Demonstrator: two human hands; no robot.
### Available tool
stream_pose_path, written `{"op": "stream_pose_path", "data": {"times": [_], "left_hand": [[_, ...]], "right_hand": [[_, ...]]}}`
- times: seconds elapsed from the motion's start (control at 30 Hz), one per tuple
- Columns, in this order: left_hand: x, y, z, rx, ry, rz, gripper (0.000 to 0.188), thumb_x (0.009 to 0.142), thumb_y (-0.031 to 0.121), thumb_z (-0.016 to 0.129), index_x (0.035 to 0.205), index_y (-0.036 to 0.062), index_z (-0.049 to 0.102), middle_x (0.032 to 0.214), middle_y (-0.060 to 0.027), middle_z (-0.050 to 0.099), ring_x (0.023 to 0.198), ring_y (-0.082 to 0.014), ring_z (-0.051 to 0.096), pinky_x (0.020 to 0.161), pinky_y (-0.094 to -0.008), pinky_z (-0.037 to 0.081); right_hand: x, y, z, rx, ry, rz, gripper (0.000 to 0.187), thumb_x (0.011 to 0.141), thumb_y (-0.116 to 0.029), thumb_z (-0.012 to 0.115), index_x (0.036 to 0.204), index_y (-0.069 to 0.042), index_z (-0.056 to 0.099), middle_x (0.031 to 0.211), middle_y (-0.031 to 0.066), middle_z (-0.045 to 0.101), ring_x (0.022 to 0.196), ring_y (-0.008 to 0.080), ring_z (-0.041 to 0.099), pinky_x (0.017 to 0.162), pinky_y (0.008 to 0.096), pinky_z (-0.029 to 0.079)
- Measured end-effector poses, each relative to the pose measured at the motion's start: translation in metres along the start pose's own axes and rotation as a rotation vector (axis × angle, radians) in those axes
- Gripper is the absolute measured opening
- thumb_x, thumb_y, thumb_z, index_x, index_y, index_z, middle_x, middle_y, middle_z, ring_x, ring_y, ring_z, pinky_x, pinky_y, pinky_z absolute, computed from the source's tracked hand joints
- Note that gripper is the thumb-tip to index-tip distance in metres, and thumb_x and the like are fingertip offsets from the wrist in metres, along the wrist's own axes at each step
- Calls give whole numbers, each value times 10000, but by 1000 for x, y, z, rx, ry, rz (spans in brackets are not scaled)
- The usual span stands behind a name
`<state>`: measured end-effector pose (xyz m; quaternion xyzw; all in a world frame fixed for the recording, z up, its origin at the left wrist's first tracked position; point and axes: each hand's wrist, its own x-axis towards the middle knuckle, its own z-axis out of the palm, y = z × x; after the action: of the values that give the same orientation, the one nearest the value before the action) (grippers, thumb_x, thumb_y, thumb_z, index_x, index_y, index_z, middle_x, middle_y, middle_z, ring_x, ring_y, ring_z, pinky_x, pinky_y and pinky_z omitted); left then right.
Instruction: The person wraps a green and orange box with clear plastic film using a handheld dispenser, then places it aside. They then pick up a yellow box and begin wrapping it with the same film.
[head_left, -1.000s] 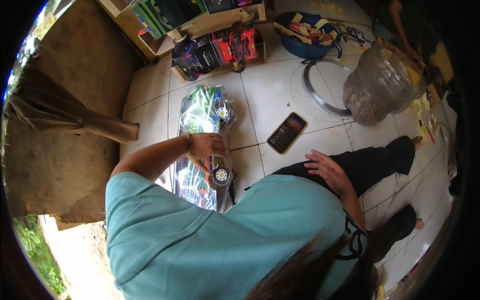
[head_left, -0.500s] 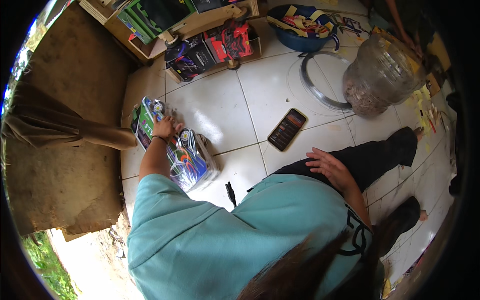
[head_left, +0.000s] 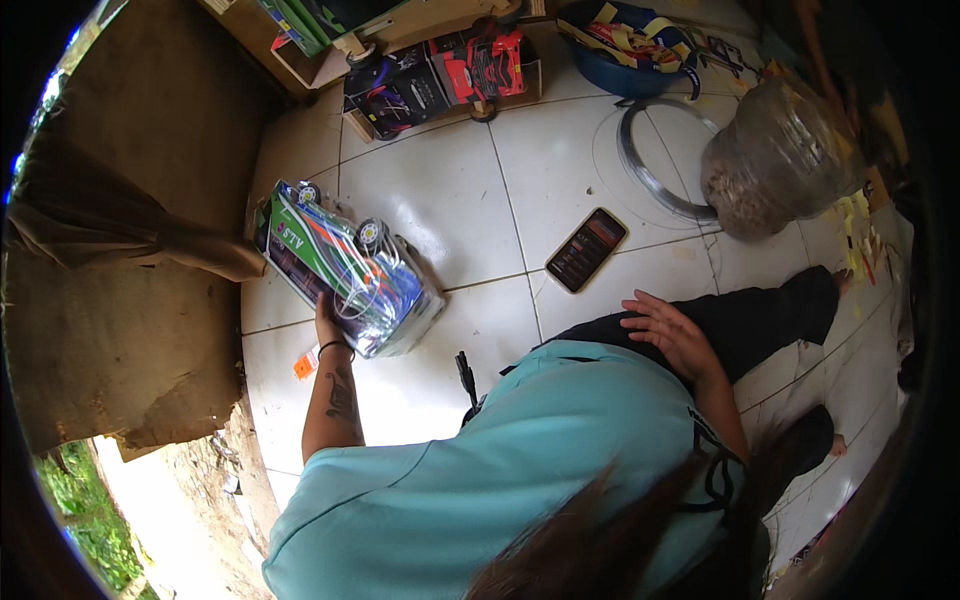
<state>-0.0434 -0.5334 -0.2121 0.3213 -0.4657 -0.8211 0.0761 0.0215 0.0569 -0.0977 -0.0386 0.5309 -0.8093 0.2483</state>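
A toy truck point(head_left: 345, 250), green, blue and white with yellow-centred wheels, lies wrapped in clear plastic at the left on the tiled floor. At its near-left edge is my left hand point(head_left: 328, 322), closed on the package; some of its fingers are hidden beneath or behind it. My right hand point(head_left: 672, 335) rests with fingers apart by my dark-trousered leg point(head_left: 745, 318), holding nothing. Between the truck and that leg, a phone point(head_left: 587, 250) with a lit screen lies on the floor. A small orange-and-white piece point(head_left: 306, 362) is beside my left wrist.
Boxed toys point(head_left: 440, 82) stand by a wheeled wooden toy at the back. Toward the back right are a blue basin point(head_left: 615, 72) of strips, a wire coil point(head_left: 640, 170) and a clear plastic jar point(head_left: 775, 165). A brown curtain point(head_left: 130, 215) hangs left. Part of another person shows far right.
My left hand has gone from the top of the toy truck to its near-left edge. The package has turned and shifted slightly. My right hand stays by my leg.
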Motion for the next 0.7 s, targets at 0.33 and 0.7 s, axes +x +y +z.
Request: {"op": "stream_pose_path", "data": {"times": [0.33,0.7], "left_hand": [[32,-118,229,121,345,282,945,880,215,623,1494,275,-92,1441,-60,364,1189,-274,467,894,-531,402],[31,-19,229,960,362,825,1034,704,532,751,1410,-49,268,1423,-284,273,1326,-458,268,1122,-494,220]], "right_hand": [[-4,0,5,-70,48,-6,605,961,-263,495,1466,-13,275,1424,192,403,1225,260,490,1006,373,404],[2,1,3,-2,110,9,602,951,-230,502,1461,-2,277,1424,214,395,1221,277,496,994,383,417]]}}
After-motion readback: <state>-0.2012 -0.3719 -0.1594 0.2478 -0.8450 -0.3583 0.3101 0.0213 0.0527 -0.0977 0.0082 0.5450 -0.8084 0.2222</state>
